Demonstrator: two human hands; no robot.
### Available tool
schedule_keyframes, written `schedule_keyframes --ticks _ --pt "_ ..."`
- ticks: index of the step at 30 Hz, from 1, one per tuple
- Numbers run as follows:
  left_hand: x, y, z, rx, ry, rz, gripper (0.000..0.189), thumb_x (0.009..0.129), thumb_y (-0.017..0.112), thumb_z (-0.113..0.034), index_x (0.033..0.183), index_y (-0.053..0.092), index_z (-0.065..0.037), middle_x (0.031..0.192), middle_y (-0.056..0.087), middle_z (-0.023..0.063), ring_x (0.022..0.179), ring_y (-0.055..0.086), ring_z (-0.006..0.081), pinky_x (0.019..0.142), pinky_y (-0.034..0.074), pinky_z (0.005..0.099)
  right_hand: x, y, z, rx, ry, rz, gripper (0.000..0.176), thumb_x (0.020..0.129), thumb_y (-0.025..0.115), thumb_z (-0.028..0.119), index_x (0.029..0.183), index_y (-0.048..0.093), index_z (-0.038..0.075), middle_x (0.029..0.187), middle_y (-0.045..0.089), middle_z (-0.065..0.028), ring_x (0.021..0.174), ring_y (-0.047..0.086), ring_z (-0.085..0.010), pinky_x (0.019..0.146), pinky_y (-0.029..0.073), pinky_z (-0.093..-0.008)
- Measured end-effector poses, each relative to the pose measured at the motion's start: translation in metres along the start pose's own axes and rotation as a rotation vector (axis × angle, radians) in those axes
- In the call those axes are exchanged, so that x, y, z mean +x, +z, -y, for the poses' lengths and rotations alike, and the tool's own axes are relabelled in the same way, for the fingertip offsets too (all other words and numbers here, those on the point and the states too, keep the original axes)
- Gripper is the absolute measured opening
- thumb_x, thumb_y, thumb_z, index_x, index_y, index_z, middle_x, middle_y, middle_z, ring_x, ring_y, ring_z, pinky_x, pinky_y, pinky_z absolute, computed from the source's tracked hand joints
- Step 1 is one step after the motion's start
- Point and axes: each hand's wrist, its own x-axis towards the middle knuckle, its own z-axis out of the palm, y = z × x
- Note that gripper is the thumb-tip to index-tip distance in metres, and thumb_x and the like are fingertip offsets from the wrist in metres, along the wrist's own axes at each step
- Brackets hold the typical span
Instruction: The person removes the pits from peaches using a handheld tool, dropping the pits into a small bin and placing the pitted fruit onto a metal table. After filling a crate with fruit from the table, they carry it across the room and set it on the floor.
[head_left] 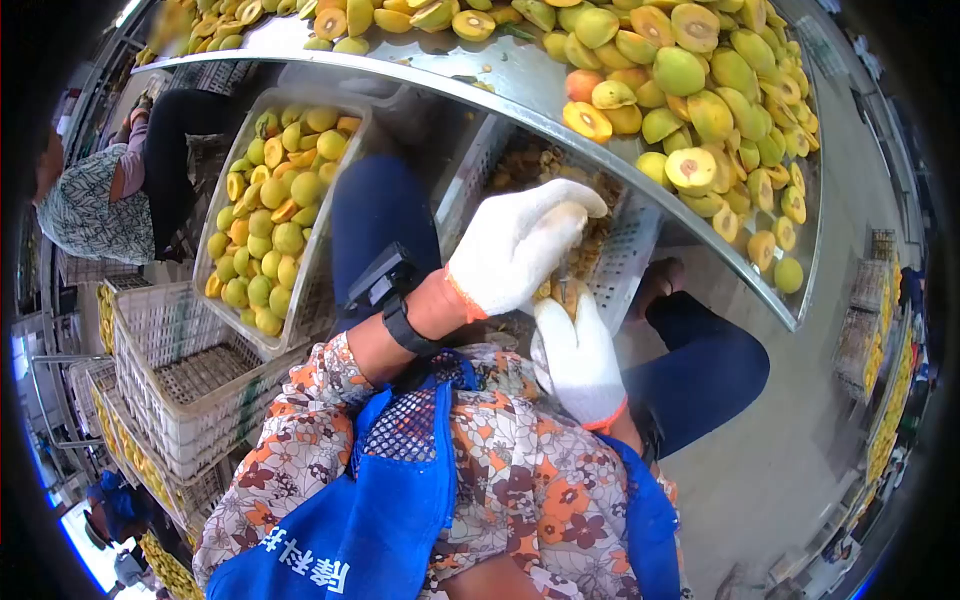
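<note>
The right hand's grip (580, 365) pinches a fruit piece (567, 294) between thumb and fingers, apparently to steady it close to the body. The left hand (512, 252) curls just above; its grip's contents are unclear. The pit-filled crate (632, 243) sits beyond, probably to catch discards.

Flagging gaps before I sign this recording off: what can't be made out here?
All head view:
Yellowish piece between left hand and right hand: mostly covered by fingers.
White crate's contents: partly hidden by left hand.
Right-side background crates: too small, blurred.
Table: cut off by top edge.
</note>
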Motion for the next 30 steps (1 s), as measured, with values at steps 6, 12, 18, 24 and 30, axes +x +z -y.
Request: schedule_keyframes --ticks 6,12,18,24,30 --pt "0.004 0.007 0.007 0.166 -0.031 -0.013 0.035 0.104 0.048 -0.026 0.122 0.063 0.000 0.103 0.067 0.0091 0.093 0.061 0.0130 0.085 0.050 0.0280 0.004 -0.005 0.000 0.781 0.314 0.180 0.030 0.090 0.064 0.011 0.119 0.058 0.003 0.094 0.059 -0.0173 0.070 0.060 -0.0276 0.061 0.050 -0.0382" --pt "0.001 0.027 0.022 0.284 0.196 -0.254 0.031 0.093 0.067 -0.011 0.123 0.063 -0.003 0.112 0.066 0.0074 0.106 0.062 0.0161 0.097 0.049 0.0316 0.010 0.000 0.019 0.762 0.136 -0.038 0.024 0.105 0.052 0.022 0.126 0.047 0.010 0.063 0.047 0.0030 0.043 0.041 -0.0070 0.038 0.030 -0.0240" --pt "0.003 0.019 0.030 0.085 0.010 -0.159 0.018 0.096 0.063 -0.016 0.106 0.069 -0.003 0.090 0.070 0.0074 0.085 0.067 0.0139 0.080 0.054 0.0314 0.001 -0.011 0.008 0.934 0.235 0.245 0.022 0.108 0.044 0.037 0.112 0.048 0.016 0.056 0.035 0.0030 0.036 0.030 -0.0091 0.034 0.024 -0.0262" --pt "0.007 0.017 0.032 -0.053 -0.205 -0.094 0.023 0.096 0.062 -0.026 0.099 0.069 -0.004 0.082 0.071 0.0104 0.078 0.067 0.0175 0.077 0.054 0.0320 0.000 -0.015 -0.003 1.055 0.293 0.408 0.035 0.110 0.033 0.048 0.110 0.053 0.020 0.054 0.034 0.0039 0.034 0.030 -0.0102 0.036 0.024 -0.0276" --pt "-0.006 0.007 0.029 -0.146 -0.187 -0.023 0.023 0.097 0.060 -0.025 0.100 0.068 -0.004 0.083 0.070 0.0068 0.078 0.064 0.0140 0.077 0.053 0.0309 -0.001 -0.017 -0.001 1.245 0.404 0.573 0.045 0.109 0.029 0.053 0.100 0.055 0.018 0.053 0.033 0.0057 0.034 0.031 -0.0088 0.036 0.025 -0.0269"
